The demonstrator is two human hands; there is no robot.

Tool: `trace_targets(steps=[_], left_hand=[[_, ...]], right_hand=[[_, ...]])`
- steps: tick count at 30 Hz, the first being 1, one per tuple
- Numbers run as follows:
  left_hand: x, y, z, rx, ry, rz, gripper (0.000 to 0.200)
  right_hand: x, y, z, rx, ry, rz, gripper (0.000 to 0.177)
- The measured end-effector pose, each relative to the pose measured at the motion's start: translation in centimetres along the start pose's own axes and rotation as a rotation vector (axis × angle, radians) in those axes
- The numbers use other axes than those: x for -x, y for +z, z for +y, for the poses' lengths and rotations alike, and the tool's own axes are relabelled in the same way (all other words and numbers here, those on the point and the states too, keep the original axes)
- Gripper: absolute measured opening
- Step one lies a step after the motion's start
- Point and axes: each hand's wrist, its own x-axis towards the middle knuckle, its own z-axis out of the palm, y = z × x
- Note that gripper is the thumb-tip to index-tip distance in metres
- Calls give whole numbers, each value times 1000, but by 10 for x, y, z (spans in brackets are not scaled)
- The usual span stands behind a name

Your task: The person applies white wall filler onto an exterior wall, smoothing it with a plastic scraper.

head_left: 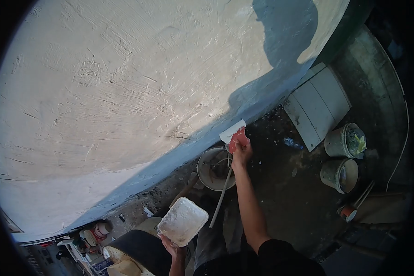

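While the left hand [174,248] grips a tray [183,221], a scraper [237,135] juts from the clenched right hand [241,155].

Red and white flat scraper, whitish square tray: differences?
The red and white flat scraper is two-toned; the whitish square tray is pale overall. The tray looks broader than the scraper. The right hand grips the scraper; the left hand holds the tray. Both are hand-held.

Warm light rakes across the wall [106,92], with a head-shaped shadow [290,32] at one o'clock. The floor [280,202] toward four o'clock is dim, perhaps slightly soft; fisheye distortion curves the edges into black corners.
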Motion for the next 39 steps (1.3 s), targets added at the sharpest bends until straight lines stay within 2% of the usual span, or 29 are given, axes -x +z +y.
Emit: trace_targets(steps=[1, 3, 5, 8, 12, 15, 17, 20, 22, 24, 25, 26, 28, 30, 32, 35, 37, 39], left_hand=[[-1, 0, 5, -17, 23, -12, 104], [-2, 2, 7, 14, 27, -32, 108], [-2, 4, 6, 108, -11, -42, 111], [-1, 3, 2, 398, 24, -200, 113], [-5, 5, 12, 407, 15, -232, 113], [-7, 2, 13, 372, 20, -256, 113], [-7, 5, 15, 456, 16, -260, 113], [-7, 5, 9, 263, 13, -113, 118], [-11, 0, -5, 182, -3, -104, 107], [-12, 0, 3, 297, -86, -90, 96], [-12, 4, 26, 453, -165, -87, 90], [-12, 4, 29, 520, -193, -91, 85], [-10, 0, 21, 561, -204, -102, 77], [-9, -4, 7, 478, -148, -124, 73], [-8, -7, 1, 359, -76, -147, 74], [-7, -11, -17, 503, -79, -170, 108], [-9, -6, 18, 588, -192, -135, 91], [-8, -2, 36, 617, -238, -106, 88]], right_hand=[[-10, 5, 4, 6, 28, 11, 18], [-19, 20, 11, 79, -47, -56, 19], [-8, 46, -4, 100, -70, -90, 18], [22, 68, -33, 49, -182, -136, 16], [76, 103, -85, 37, -267, -223, 17], [94, 111, -102, 216, -375, -272, 18], [102, 107, -112, 161, -339, -239, 18], [104, 84, -103, 84, -328, -200, 17], [93, 64, -87, 62, -260, -131, 16], [64, 40, -58, -54, -197, -57, 17], [47, 28, -47, 53, -109, 10, 18], [24, 17, -24, -7, 0, 40, 20], [-3, 14, -7, 111, -13, 18, 21], [-18, 29, -6, 47, -6, -28, 19], [-18, 49, -20, 14, -26, -81, 17], [22, 87, -83, -26, -103, -168, 15], [54, 110, -120, -100, -153, -224, 13], [79, 124, -145, -28, -230, -263, 14]])
